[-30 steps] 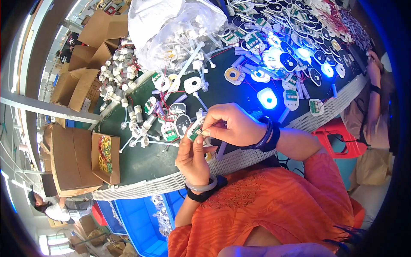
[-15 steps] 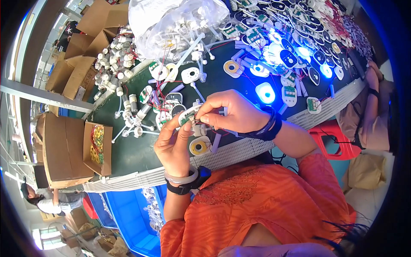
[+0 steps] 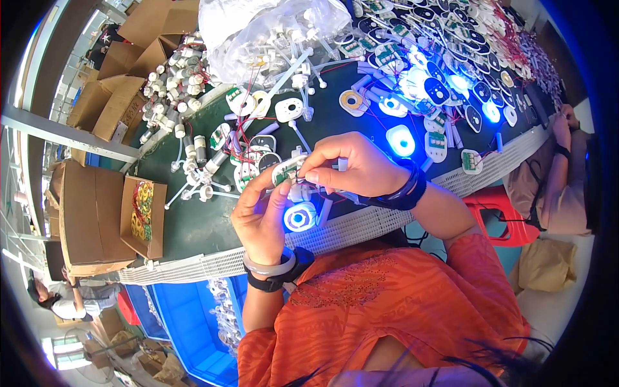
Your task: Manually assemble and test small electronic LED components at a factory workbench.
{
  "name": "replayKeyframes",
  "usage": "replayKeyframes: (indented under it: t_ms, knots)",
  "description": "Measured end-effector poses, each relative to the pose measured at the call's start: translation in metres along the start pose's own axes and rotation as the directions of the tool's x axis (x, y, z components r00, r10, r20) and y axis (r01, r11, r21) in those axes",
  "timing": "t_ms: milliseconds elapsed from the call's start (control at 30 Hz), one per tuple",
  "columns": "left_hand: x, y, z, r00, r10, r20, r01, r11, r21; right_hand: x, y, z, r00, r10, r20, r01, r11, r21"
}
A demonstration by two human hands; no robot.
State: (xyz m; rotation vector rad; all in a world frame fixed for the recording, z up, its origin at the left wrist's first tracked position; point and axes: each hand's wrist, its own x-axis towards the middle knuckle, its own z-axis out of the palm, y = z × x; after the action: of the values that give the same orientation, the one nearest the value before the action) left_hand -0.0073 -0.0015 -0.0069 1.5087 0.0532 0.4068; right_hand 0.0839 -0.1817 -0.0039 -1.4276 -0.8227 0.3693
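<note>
Between thumb and fingers, my left hand grips a small white plate with a green circuit board on it. My right hand is pinched closed at the plate's right edge, near thin wires; the fingertips hide what exactly they hold. Just below the hands, a round white light module glows blue-white on the table, with a lilac cylindrical battery beside it. White motor parts with stick-like arms lie to the left of my left hand.
A green table carries piled plates and circuit boards at the far right, several glowing blue like one lamp. A clear plastic bag stands at the back. Left are cardboard boxes; below, a blue bin. Another person's hand rests far right.
The round light module below my hands was unlit, showing a yellow ring, and now shines blue-white. Both hands stay almost in place around the circuit-board plate.
</note>
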Motion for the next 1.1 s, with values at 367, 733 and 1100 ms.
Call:
replayKeyframes:
  t_ms: [367, 733, 1100]
  knots:
    - [-0.0039, 0.0043, -0.0003, 0.999, -0.04, -0.022, 0.04, 0.999, 0.028, -0.001, 0.0009, 0.0027, 0.999, -0.043, 0.008, 0.043, 0.999, -0.007]
    - [-0.0058, 0.0023, -0.0039, 1.0, -0.017, -0.003, 0.017, 1.0, 0.019, -0.0019, 0.0032, 0.0037, 0.995, -0.095, 0.027, 0.096, 0.994, -0.042]
    - [0.0009, 0.0077, 0.0008, 0.998, -0.063, -0.021, 0.062, 0.997, -0.045, -0.0035, -0.0002, 0.0046, 0.998, 0.023, 0.059, -0.029, 0.994, 0.104]
